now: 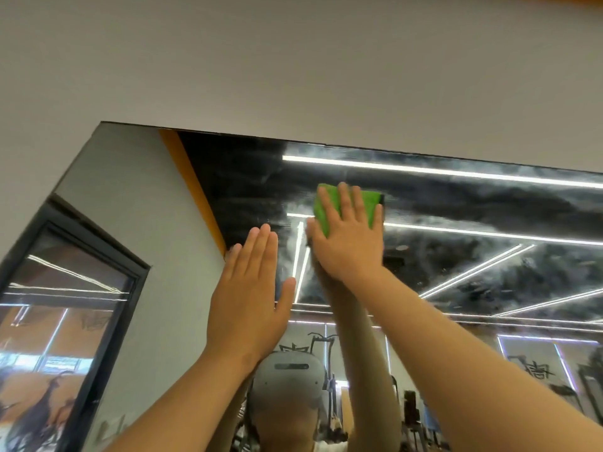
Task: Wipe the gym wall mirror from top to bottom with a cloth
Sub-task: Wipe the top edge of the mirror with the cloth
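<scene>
Presently: folded green microfibre cloth (369, 203), judged soft, light, limp, lies high on the streaky wall mirror (473, 203), near its top edge. Right hand (349, 238) pins it flat, fingers straight, not curled round it. Left hand (249, 288), spread flat, holds nothing, just beside. Likely best worked by palm pressure across its middle, lest it bunch.

The right hand (347, 236) covers much of the green cloth (370, 205). The mirror (456, 197) runs off the right and bottom edges, and hazy smears (424, 220) seemingly blur what it reflects.
</scene>
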Demonstrator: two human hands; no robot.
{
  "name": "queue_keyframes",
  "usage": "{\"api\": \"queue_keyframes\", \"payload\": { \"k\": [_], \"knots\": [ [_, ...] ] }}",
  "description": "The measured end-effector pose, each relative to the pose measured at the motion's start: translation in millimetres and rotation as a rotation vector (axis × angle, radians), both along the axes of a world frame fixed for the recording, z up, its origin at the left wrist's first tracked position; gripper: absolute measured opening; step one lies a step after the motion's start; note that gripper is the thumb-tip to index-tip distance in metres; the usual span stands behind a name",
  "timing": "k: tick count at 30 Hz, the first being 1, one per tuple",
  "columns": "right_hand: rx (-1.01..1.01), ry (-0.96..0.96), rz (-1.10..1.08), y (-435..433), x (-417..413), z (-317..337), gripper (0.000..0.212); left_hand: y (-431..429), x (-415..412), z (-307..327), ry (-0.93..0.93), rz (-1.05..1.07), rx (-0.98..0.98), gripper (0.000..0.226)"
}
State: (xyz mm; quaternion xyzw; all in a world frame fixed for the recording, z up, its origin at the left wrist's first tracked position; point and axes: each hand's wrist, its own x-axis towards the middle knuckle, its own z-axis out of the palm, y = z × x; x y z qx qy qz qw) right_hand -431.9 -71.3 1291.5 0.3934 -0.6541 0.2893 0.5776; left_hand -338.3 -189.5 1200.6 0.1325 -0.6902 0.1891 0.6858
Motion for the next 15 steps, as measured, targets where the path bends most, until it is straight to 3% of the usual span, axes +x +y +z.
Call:
{"api": "queue_keyframes", "payload": {
  "k": [7, 15],
  "knots": [
    [0.150, 0.199, -0.006, 5.4, -9.7, -5.4, 0.056, 1.4, 3.8, 0.4, 0.003, 0.002, -0.004, 0.073],
    [-0.082, -0.056, 0.003, 56.5, -67.1, 10.8, 0.056, -1.3, 3.9, -0.2, -0.011, 0.001, -0.004, 0.074]
  ]
}}
